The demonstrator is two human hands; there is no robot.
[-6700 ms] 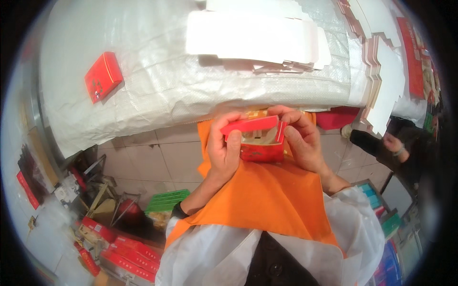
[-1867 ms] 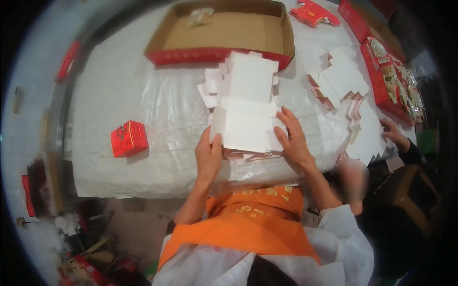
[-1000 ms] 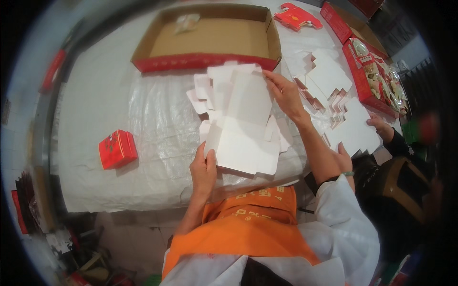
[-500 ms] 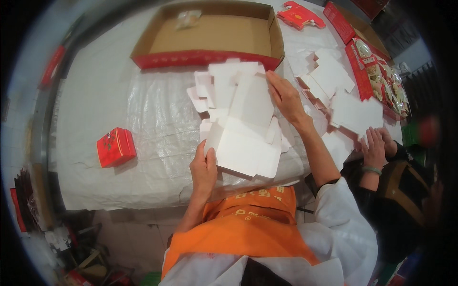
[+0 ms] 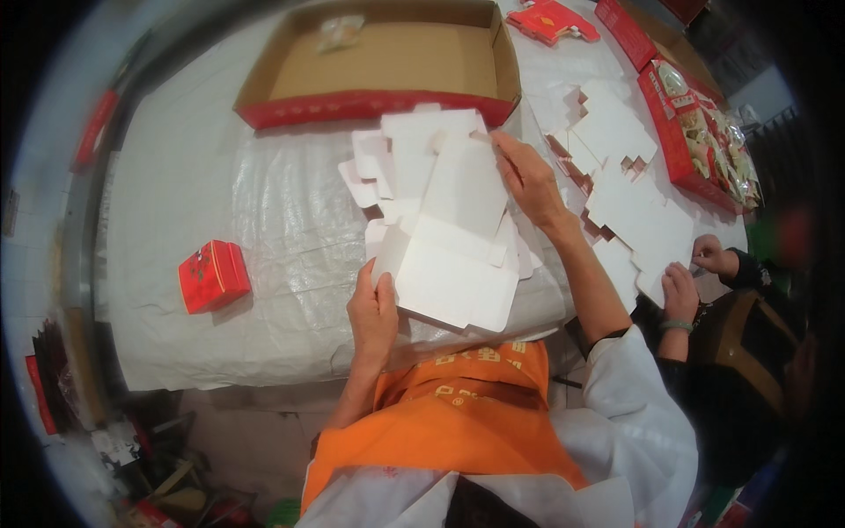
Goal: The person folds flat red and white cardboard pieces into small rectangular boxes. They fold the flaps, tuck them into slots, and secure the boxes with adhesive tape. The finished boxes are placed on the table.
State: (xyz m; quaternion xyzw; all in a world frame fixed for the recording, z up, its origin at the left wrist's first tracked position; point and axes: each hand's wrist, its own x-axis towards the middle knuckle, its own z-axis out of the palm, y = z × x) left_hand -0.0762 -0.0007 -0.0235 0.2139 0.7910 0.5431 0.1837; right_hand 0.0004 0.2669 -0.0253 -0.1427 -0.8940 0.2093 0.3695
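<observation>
A flat carton blank (image 5: 458, 268), white side up with creased panels and flaps, lies over other white blanks (image 5: 409, 145) in front of me. My left hand (image 5: 374, 312) grips its lower left edge, thumb on top and fingers partly hidden beneath. Along the blank's upper right edge, my right hand (image 5: 525, 180) is closed, with its fingertips partly out of sight. Left of my hands, apart from them, a small folded red box (image 5: 214, 275) stands on the white table sheet (image 5: 290, 282).
Beyond the blanks is a large shallow cardboard box (image 5: 378, 107) holding a small packet (image 5: 341, 33). Farther right are a red flat carton (image 5: 554, 19), a red box (image 5: 673, 145) of packets and more white blanks (image 5: 620, 132). A co-worker's hands (image 5: 680, 295) touch those blanks.
My hands have hardly moved and keep their hold on the blank. At the right, the co-worker's hands and a white blank have shifted slightly downward. The view has shifted slightly.
</observation>
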